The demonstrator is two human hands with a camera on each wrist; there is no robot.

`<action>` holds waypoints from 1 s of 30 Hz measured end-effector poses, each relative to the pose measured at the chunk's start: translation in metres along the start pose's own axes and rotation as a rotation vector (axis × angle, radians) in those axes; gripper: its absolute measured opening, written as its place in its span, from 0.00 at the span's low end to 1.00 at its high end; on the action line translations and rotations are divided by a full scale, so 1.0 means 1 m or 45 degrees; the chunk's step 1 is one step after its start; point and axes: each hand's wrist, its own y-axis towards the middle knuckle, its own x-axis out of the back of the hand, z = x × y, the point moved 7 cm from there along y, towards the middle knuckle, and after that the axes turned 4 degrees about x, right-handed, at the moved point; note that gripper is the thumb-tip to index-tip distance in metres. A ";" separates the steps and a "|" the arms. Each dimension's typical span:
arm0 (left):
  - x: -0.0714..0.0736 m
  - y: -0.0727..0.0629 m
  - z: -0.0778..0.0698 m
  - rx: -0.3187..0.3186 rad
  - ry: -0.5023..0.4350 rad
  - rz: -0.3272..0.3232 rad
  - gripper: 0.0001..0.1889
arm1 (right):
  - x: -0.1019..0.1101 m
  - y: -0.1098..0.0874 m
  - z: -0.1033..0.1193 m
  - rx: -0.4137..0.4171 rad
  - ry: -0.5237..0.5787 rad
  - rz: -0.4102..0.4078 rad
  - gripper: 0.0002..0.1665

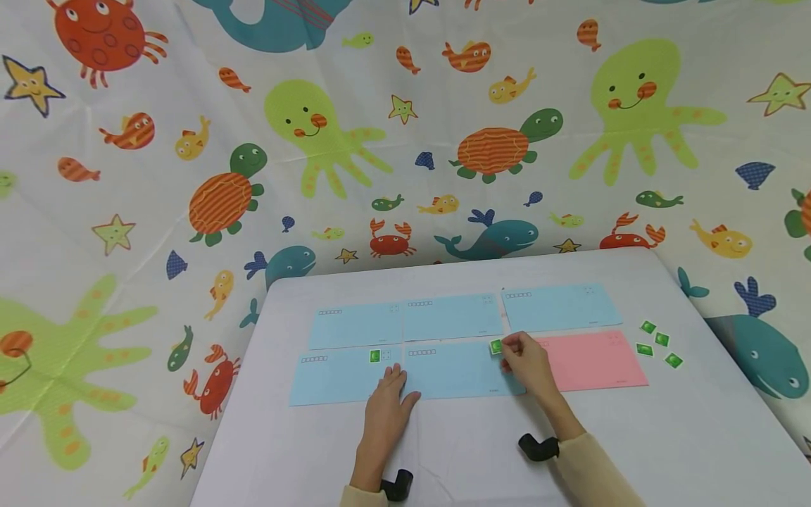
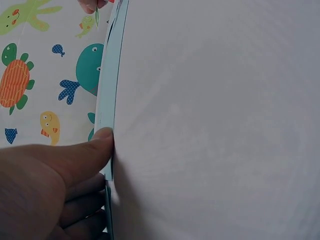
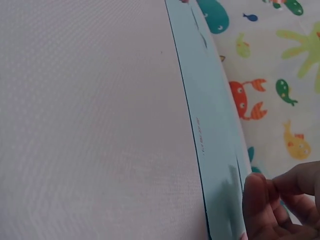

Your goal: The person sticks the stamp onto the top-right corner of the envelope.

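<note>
Judge stamping as at an early stage. Find the placed stamp (image 1: 375,356) lying near the upper right corner of the left envelope (image 1: 329,384), just beyond the left grip (image 1: 385,408). Find the held stamp (image 1: 496,346) at the upper right corner of the middle envelope (image 1: 450,373), left of the right grip (image 1: 531,362) and at the ends of its fingers. Cannot confirm whether pressed down or merely held over the paper.

Judge as left to do: three far envelopes (image 1: 453,317), beyond both grips, and the pink envelope (image 1: 595,362), just right of the right grip, all without any visible stamp. Count four loose stamps (image 1: 662,339) on the surface (image 1: 317,451), well to the right of the right grip, past the pink envelope. Note the match with four bare envelopes.

Rate the right grip as narrow: drawn to a pinch between thumb and finger on the held stamp. See thumb and fingertip together in the right wrist view; cannot make out the stamp there. Rate the left grip as wide, with fingers extended and thumb spread, resting about the seam between left and middle envelopes, holding nothing visible.
</note>
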 end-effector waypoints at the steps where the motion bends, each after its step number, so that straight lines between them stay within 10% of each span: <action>1: 0.000 0.000 0.000 0.001 -0.001 0.000 0.27 | -0.002 0.000 0.000 0.006 -0.005 -0.002 0.10; 30: -0.001 0.001 0.002 0.007 -0.001 -0.013 0.28 | -0.027 0.004 0.012 0.165 -0.378 -0.031 0.10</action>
